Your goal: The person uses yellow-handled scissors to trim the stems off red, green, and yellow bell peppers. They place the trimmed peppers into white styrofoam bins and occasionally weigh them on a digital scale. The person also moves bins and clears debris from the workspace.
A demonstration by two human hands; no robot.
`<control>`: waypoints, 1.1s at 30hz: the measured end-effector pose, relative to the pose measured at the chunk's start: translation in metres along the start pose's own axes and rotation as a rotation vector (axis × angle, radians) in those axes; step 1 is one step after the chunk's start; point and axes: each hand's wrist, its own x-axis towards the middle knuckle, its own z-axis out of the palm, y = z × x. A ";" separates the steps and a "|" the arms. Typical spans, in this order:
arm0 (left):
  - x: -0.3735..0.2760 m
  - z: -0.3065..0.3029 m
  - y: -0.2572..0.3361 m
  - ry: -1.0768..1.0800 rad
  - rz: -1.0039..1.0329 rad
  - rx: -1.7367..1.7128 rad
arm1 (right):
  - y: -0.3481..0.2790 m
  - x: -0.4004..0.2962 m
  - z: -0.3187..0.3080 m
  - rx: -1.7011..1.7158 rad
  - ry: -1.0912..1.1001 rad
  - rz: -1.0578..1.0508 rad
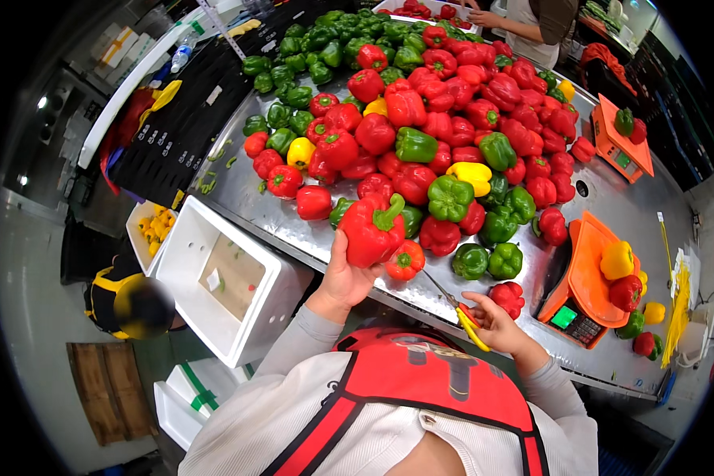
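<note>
A large red bell pepper (pixel 369 235) with a curved green stem rests in my left hand (pixel 348 276), raised over the near edge of the steel table (pixel 250 202). My right hand (pixel 497 324) holds scissors (pixel 465 318) with yellow and orange handles, their blades pointing up and left. Near the blade tips, an orange-red pepper (pixel 406 260) sits at the table edge. Just beyond my right hand lies another red pepper (pixel 506 298). A big heap of red peppers (pixel 452 95) covers the table, with green peppers (pixel 333 44) behind and a few yellow ones (pixel 471 177) mixed in.
An orange digital scale (pixel 595 273) carrying peppers stands at right, a second orange scale (pixel 619 143) behind it. Left of the table is a white foam box (pixel 196 285) with scraps inside. A person (pixel 128 303) is beside it; another person's arm (pixel 506 24) reaches in at the back.
</note>
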 end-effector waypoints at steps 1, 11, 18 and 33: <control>-0.005 -0.004 0.002 -0.028 0.070 0.068 | -0.009 -0.003 0.009 0.168 0.003 0.032; -0.051 -0.033 0.005 0.087 0.541 0.429 | -0.063 0.056 0.079 -0.549 0.071 -0.186; -0.074 -0.055 0.004 0.123 0.629 0.528 | -0.063 0.077 0.110 -0.551 -0.033 -0.216; -0.115 -0.112 -0.016 0.327 0.492 0.670 | -0.013 0.106 0.126 -0.690 -0.140 -0.165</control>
